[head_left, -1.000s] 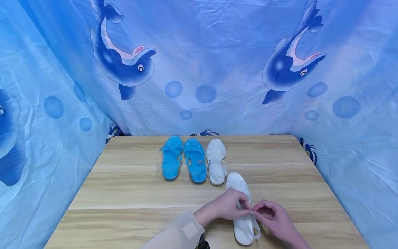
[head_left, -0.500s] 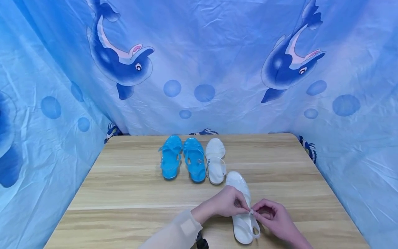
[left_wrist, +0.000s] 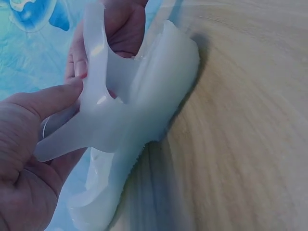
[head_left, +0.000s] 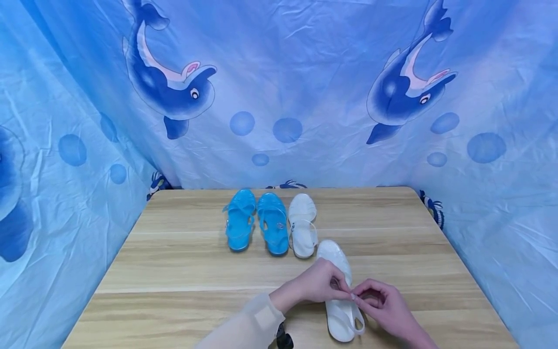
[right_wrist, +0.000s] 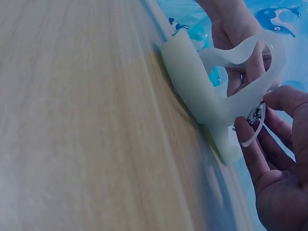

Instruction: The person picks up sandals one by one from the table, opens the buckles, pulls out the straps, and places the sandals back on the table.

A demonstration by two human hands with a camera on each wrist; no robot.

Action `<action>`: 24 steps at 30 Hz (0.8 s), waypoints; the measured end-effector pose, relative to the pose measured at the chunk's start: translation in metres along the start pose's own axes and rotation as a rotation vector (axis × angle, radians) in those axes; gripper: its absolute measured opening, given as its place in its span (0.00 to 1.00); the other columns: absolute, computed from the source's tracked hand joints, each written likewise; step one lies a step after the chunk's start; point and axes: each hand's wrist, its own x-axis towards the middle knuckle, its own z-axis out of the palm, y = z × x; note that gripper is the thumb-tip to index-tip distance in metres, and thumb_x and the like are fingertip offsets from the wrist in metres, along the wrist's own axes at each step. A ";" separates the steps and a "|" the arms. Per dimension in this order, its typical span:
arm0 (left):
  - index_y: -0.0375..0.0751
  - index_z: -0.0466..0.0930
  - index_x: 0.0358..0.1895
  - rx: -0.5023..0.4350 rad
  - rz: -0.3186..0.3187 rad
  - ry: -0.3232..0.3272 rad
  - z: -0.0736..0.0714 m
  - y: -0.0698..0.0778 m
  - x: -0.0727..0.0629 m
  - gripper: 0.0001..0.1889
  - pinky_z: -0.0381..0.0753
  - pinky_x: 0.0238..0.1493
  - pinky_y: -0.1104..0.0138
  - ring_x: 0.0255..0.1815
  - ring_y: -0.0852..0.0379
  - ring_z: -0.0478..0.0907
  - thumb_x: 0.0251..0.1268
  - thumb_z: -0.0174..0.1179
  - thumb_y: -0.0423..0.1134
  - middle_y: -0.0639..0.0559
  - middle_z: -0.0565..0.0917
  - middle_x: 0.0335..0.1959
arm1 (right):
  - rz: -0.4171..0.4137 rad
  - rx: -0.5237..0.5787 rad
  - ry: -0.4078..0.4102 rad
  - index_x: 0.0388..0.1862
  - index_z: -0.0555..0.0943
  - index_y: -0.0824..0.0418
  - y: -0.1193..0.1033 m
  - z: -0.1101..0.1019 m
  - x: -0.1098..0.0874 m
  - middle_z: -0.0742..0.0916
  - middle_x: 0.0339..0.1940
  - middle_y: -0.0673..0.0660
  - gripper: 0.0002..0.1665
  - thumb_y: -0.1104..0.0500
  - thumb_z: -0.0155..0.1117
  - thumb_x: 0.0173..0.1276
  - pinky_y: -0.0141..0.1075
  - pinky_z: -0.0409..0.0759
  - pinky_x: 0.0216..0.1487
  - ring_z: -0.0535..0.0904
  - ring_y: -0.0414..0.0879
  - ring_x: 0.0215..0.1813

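Observation:
A white jelly sandal (head_left: 340,327) lies sole down near the front of the table, toe pointing away. Reaching across it, my left hand (head_left: 320,282) pinches its strap between thumb and fingers. From the right side, my right hand (head_left: 382,306) pinches the strap end at the buckle, and both sets of fingertips meet there. A small metal buckle (right_wrist: 256,113) shows between the right fingers in the right wrist view. In the left wrist view the translucent back strap (left_wrist: 96,48) stands up in a loop, the left thumb pressed close to it.
The matching white sandal (head_left: 302,235) lies beyond, its heel close to the toe of the worked one. Left of it are two blue sandals (head_left: 239,232), (head_left: 275,235) side by side. Dolphin-printed blue sheets (head_left: 270,72) enclose the wooden table (head_left: 183,276) at the back and sides.
Both hands stay at the strap of the white sandal, with only slight finger shifts at the buckle. The view tilts a little; the other sandals stay put.

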 end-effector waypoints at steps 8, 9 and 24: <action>0.41 0.93 0.37 -0.105 -0.048 -0.016 -0.003 0.001 -0.001 0.02 0.83 0.37 0.83 0.29 0.85 0.78 0.66 0.75 0.35 0.56 0.93 0.32 | -0.041 0.012 0.010 0.48 0.84 0.67 0.002 0.001 0.000 0.91 0.46 0.54 0.07 0.70 0.69 0.73 0.34 0.91 0.47 0.90 0.39 0.48; 0.41 0.93 0.38 -0.105 -0.047 -0.015 -0.003 0.002 0.000 0.02 0.83 0.36 0.83 0.28 0.85 0.78 0.66 0.75 0.35 0.56 0.94 0.32 | -0.041 0.010 0.014 0.48 0.85 0.67 0.002 0.002 0.000 0.91 0.46 0.54 0.07 0.70 0.69 0.73 0.34 0.91 0.47 0.90 0.39 0.47; 0.46 0.95 0.37 0.004 -0.003 -0.019 -0.003 0.000 0.000 0.03 0.79 0.39 0.87 0.30 0.88 0.76 0.67 0.75 0.40 0.60 0.93 0.30 | -0.012 -0.010 0.022 0.48 0.85 0.66 0.002 0.002 -0.002 0.91 0.47 0.55 0.07 0.68 0.69 0.74 0.34 0.90 0.48 0.89 0.38 0.49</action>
